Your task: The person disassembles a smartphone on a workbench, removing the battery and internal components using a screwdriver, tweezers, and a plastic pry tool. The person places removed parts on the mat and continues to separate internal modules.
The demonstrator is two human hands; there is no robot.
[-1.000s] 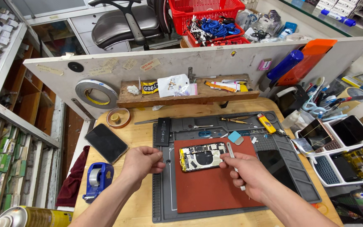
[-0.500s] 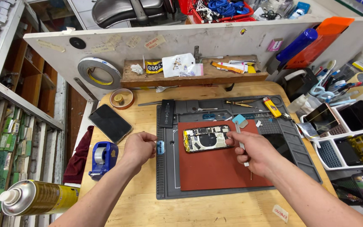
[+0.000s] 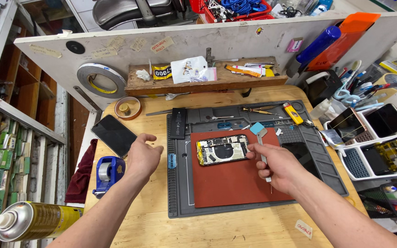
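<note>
R hand (image 3: 276, 166) grips thin pry tool (image 3: 261, 143) beside opened phone (image 3: 223, 149) — could slip, gouge board; L hand (image 3: 142, 156) loose, empty.

You sit at a pale wooden worktop (image 3: 217, 229) backed by a worn white partition board (image 3: 235, 39) with a small wooden shelf (image 3: 207, 82) fixed across it. To your left stands open wooden shelving (image 3: 12, 92), and beyond the partition you see a grey office chair (image 3: 129, 9) on a light tiled floor (image 3: 76, 7), all under even, bright light.
</note>
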